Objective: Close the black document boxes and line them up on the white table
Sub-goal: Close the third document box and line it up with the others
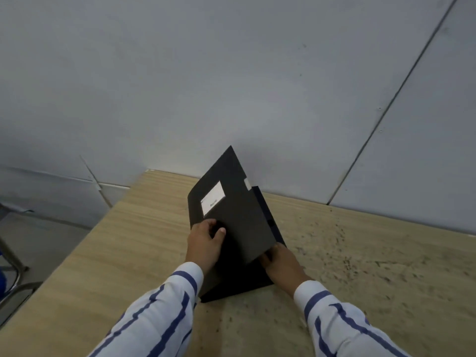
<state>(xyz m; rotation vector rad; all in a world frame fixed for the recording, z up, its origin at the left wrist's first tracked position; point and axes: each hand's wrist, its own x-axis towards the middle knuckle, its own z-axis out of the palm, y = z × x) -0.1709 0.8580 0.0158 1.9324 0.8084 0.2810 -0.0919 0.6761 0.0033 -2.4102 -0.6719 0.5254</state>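
A black document box (239,220) with a white label on its cover rests on a light wood-grain table (116,253). Its cover stands raised at an angle, part-way open, and the lower part lies on the tabletop. My left hand (204,242) grips the cover's near left edge, thumb on the front face. My right hand (282,261) holds the cover's lower right corner, fingers tucked under it. Both sleeves are white with blue stripes. No other box is in view.
A grey panelled wall (257,86) rises directly behind the table's far edge. The tabletop to the right is speckled with dark marks (360,261). At the left, beyond the table's edge, metal chair legs (13,258) stand on the floor.
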